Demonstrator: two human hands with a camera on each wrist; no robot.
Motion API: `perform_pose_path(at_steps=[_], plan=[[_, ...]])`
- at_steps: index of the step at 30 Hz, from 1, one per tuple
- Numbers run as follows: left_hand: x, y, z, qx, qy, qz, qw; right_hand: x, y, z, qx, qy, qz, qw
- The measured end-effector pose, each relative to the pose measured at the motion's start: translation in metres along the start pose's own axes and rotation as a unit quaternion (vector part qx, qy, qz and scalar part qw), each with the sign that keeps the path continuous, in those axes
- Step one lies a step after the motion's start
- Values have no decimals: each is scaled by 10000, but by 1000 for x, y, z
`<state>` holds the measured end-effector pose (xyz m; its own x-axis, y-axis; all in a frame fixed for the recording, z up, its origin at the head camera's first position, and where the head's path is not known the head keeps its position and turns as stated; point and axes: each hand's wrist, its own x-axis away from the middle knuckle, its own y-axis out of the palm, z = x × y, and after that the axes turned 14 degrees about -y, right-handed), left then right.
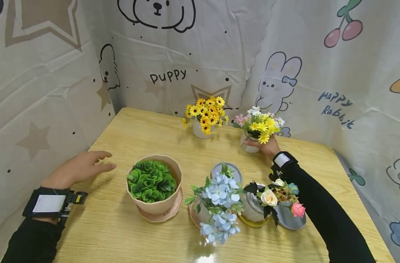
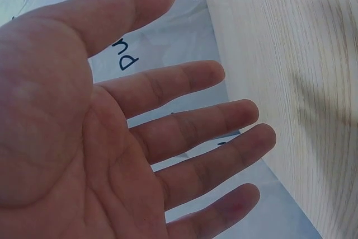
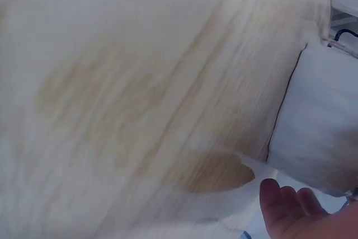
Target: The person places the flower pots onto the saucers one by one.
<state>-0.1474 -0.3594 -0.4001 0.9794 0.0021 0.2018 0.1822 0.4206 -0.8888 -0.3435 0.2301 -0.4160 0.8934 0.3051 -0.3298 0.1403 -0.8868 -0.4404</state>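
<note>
At the back right, my right hand (image 1: pixel 268 147) grips a small white flower pot (image 1: pixel 249 145), its thumb across the near side. Yellow, pink and white artificial flowers (image 1: pixel 261 126) fill this pot. The right wrist view shows the pot's pale side (image 3: pixel 319 116) with fingertips (image 3: pixel 269 186) at its lower edge. Over the table's left side my left hand (image 1: pixel 80 168) hovers with nothing in it. Its fingers are spread and the palm (image 2: pixel 50 138) shows bare in the left wrist view. Nearest to it is a pink pot (image 1: pixel 154 207) of green leaves (image 1: pixel 152 180).
Yellow daisies in a white pot (image 1: pixel 201 132) stand at the back. Blue flowers (image 1: pixel 221 193) and a pot of roses (image 1: pixel 269 197) stand at the front, near a grey saucer (image 1: pixel 291 218) under my right forearm. Another grey saucer (image 1: pixel 237 170) lies behind. Printed cloth (image 1: pixel 213 47) hangs around the table (image 1: pixel 127 135).
</note>
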Motion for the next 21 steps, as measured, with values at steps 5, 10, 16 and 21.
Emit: perform_pose_path(at_steps=[5, 10, 16, 21], plan=[[1, -1, 4, 5, -43, -51, 10000, -3, -4, 12, 676, 176, 73, 9975], [1, -2, 6, -18, -50, -102, 9999, -1, -13, 19, 940, 135, 134, 9954], [0, -4, 6, -45, -73, -71, 9999, 11, -25, -8, 428, 63, 367, 9984], [-1, -3, 7, -24, -1, -76, 10000, 18, -46, 6, 255, -10, 372, 9990]])
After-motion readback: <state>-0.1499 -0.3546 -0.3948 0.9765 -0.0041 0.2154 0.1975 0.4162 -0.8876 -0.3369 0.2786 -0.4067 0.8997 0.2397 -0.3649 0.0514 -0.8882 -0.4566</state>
